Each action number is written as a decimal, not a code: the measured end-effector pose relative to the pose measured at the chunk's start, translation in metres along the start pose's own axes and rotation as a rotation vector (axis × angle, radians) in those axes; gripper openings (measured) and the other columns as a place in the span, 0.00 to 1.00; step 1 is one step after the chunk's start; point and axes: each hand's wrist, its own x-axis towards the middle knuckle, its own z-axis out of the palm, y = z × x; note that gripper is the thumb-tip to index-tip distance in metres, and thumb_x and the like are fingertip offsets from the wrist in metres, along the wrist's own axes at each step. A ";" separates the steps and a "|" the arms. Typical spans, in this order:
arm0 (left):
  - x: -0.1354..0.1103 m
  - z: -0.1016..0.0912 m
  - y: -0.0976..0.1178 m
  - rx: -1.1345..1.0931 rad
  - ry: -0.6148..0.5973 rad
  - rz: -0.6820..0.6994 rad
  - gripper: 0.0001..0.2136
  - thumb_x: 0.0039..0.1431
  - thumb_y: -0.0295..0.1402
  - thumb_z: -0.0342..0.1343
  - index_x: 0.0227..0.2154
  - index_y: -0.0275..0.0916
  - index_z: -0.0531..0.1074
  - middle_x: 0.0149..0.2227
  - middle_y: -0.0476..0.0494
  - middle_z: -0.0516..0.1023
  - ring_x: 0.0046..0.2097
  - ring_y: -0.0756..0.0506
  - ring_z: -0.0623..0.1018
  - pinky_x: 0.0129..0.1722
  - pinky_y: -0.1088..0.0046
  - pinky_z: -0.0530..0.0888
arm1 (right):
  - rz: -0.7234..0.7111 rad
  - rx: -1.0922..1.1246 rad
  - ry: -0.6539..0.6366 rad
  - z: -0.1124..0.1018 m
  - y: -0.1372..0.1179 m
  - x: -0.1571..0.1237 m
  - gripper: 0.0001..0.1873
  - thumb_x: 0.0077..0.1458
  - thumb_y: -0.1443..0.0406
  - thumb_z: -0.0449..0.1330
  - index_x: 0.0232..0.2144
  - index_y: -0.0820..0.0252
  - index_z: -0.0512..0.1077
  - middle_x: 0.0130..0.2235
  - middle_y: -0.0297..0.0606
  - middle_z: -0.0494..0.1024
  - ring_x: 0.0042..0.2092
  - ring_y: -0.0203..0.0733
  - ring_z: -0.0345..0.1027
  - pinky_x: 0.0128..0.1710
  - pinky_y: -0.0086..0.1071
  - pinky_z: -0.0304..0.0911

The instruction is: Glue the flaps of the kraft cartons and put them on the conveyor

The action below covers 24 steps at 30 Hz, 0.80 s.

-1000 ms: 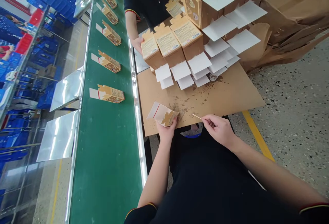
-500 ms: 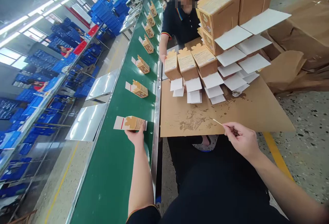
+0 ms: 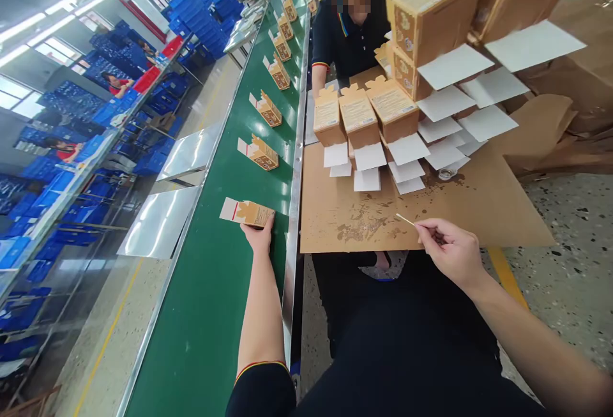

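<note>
My left hand (image 3: 258,235) reaches over the green conveyor belt (image 3: 211,315) and its fingers rest on the near side of a small brown carton (image 3: 249,212) with a white flap, lying flat on the belt. My right hand (image 3: 450,252) hovers at the near edge of a brown cardboard sheet (image 3: 483,203), pinching a thin wooden stick (image 3: 406,219) that points left. Stains darken the cardboard (image 3: 357,230) in front of the stick.
More cartons (image 3: 261,152) lie spaced along the belt going away. Stacked cartons with white flaps (image 3: 393,110) fill the far side of the cardboard. A person in a dark shirt (image 3: 345,40) stands behind them. Blue crates (image 3: 71,149) line the left side.
My left hand carried the carton from the cardboard sheet leftward onto the belt and set it flat. My right hand stayed put with the stick. The camera view lifted.
</note>
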 end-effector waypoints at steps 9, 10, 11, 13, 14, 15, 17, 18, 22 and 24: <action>-0.004 -0.022 0.010 0.017 0.022 0.033 0.45 0.60 0.46 0.74 0.73 0.49 0.54 0.73 0.29 0.67 0.81 0.30 0.65 0.79 0.40 0.64 | 0.194 -0.017 0.231 -0.053 0.020 -0.026 0.26 0.64 0.38 0.70 0.33 0.52 0.82 0.23 0.38 0.78 0.20 0.43 0.70 0.21 0.38 0.71; -0.004 -0.026 0.013 0.030 0.083 0.048 0.42 0.64 0.46 0.70 0.74 0.50 0.52 0.73 0.30 0.65 0.81 0.30 0.64 0.78 0.40 0.65 | 0.217 -0.016 0.245 -0.058 0.020 -0.029 0.27 0.63 0.37 0.70 0.33 0.52 0.82 0.23 0.38 0.78 0.20 0.43 0.69 0.20 0.39 0.71; -0.006 -0.029 0.017 0.045 0.159 0.086 0.39 0.67 0.46 0.65 0.75 0.52 0.51 0.73 0.32 0.64 0.81 0.31 0.64 0.78 0.39 0.66 | 0.238 -0.015 0.255 -0.061 0.020 -0.032 0.27 0.61 0.36 0.71 0.33 0.52 0.82 0.23 0.39 0.78 0.19 0.43 0.68 0.20 0.39 0.70; -0.010 -0.030 0.030 0.046 0.297 0.223 0.35 0.71 0.45 0.58 0.75 0.52 0.51 0.71 0.33 0.62 0.78 0.31 0.65 0.77 0.39 0.68 | 0.267 -0.010 0.273 -0.066 0.018 -0.037 0.27 0.60 0.37 0.72 0.32 0.52 0.82 0.23 0.39 0.78 0.19 0.43 0.68 0.20 0.39 0.71; -0.012 -0.027 0.039 0.019 0.316 0.306 0.34 0.72 0.45 0.56 0.76 0.51 0.51 0.71 0.33 0.62 0.77 0.32 0.67 0.76 0.40 0.69 | 0.276 -0.005 0.280 -0.067 0.017 -0.038 0.26 0.59 0.37 0.73 0.32 0.52 0.82 0.23 0.39 0.78 0.19 0.43 0.68 0.20 0.39 0.71; -0.016 -0.022 0.050 -0.023 0.278 0.383 0.34 0.72 0.47 0.54 0.76 0.50 0.50 0.72 0.32 0.61 0.76 0.32 0.68 0.76 0.40 0.70 | 0.281 0.001 0.287 -0.067 0.016 -0.040 0.26 0.59 0.38 0.73 0.32 0.52 0.82 0.23 0.39 0.78 0.19 0.43 0.68 0.20 0.39 0.71; -0.025 -0.003 0.074 -0.118 0.055 0.473 0.36 0.72 0.52 0.54 0.76 0.49 0.51 0.74 0.31 0.60 0.76 0.32 0.69 0.75 0.43 0.70 | 0.284 0.010 0.300 -0.068 0.014 -0.041 0.25 0.58 0.39 0.74 0.32 0.52 0.82 0.23 0.40 0.78 0.20 0.43 0.69 0.20 0.39 0.72; -0.030 0.009 0.087 -0.148 -0.091 0.487 0.39 0.70 0.55 0.57 0.77 0.50 0.51 0.75 0.31 0.60 0.76 0.31 0.70 0.75 0.44 0.71 | 0.285 0.011 0.302 -0.068 0.013 -0.041 0.25 0.58 0.39 0.74 0.32 0.52 0.83 0.23 0.40 0.79 0.20 0.43 0.69 0.20 0.39 0.73; -0.055 0.053 0.128 -0.151 -0.529 0.474 0.57 0.49 0.53 0.80 0.77 0.50 0.58 0.78 0.29 0.59 0.76 0.27 0.71 0.74 0.47 0.72 | 0.312 0.028 0.294 -0.070 0.009 -0.039 0.26 0.57 0.38 0.75 0.33 0.53 0.83 0.23 0.39 0.78 0.20 0.43 0.69 0.21 0.39 0.75; -0.066 0.062 0.136 -0.136 -0.573 0.453 0.59 0.45 0.48 0.84 0.77 0.48 0.59 0.75 0.28 0.65 0.75 0.27 0.72 0.74 0.50 0.72 | 0.322 0.048 0.308 -0.070 0.006 -0.039 0.27 0.56 0.38 0.76 0.32 0.53 0.83 0.23 0.39 0.77 0.19 0.42 0.68 0.20 0.38 0.74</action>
